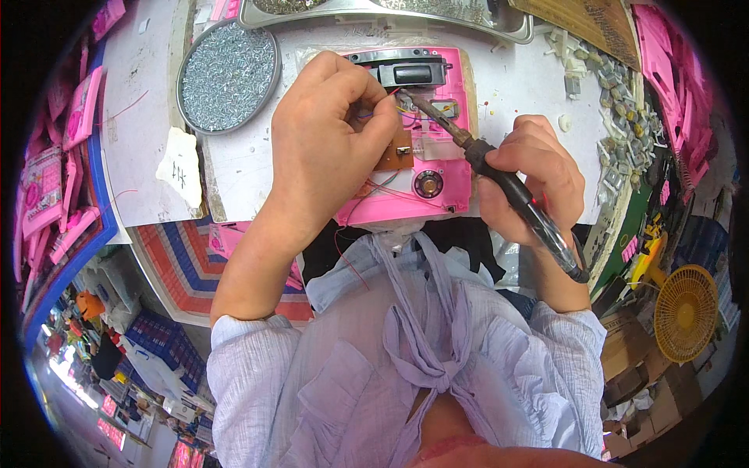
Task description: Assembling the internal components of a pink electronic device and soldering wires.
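Observation:
On the table before me lies a pink plastic housing (455, 187) with its inside showing. It carries a black plastic part (413, 74), a brown circuit board (395, 154), a small round speaker (428, 184) and thin wires. My right hand (534, 175) grips the dark handle of a soldering iron (507, 175). The iron's tip is over the upper middle of the housing, beside the black part. My left hand (335, 132) is closed in a pinch on a thin red wire (396, 90), close to that tip. It hides the housing's left side.
A round metal dish of small screws (228, 76) stands left of the housing. A metal tray (374, 17) is at the far edge. Small loose parts (624, 109) lie along the right, with pink housings (47, 187) stacked at the left. A yellow fan (686, 312) stands lower right.

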Demonstrator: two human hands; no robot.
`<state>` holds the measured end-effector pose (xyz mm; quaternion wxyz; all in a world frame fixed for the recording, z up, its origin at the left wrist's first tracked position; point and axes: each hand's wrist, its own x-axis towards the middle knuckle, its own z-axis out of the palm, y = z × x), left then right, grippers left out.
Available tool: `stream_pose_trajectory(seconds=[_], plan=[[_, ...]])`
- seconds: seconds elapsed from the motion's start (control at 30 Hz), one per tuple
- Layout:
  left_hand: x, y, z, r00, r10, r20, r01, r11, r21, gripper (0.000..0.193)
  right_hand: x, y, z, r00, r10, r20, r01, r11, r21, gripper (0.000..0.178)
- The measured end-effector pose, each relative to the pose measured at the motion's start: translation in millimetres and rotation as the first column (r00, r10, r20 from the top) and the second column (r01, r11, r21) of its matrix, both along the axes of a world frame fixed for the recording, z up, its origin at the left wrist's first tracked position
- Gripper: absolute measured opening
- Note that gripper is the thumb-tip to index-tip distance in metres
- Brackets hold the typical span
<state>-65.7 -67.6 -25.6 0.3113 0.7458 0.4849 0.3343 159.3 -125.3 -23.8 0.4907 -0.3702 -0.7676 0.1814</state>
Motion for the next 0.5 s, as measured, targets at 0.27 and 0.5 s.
stream_pose_trajectory(seconds=[0.27, 0.5], plan=[[0.1, -0.2, -3.2, 0.999, 0.005, 0.037, -0.005, 1.0, -0.001, 0.009, 0.1, 2.7, -2.6, 0.999, -0.014, 0.034, 0.013, 1.0, 0.021, 0.039], [0.5, -1.2, -2.4, 1.0, 0.004, 0.019, -0.004, 1.0, 0.004, 0.01, -1.8, 2.4, -0.3, 0.987, -0.033, 0.157, 0.021, 0.997, 0.081, 0.037]])
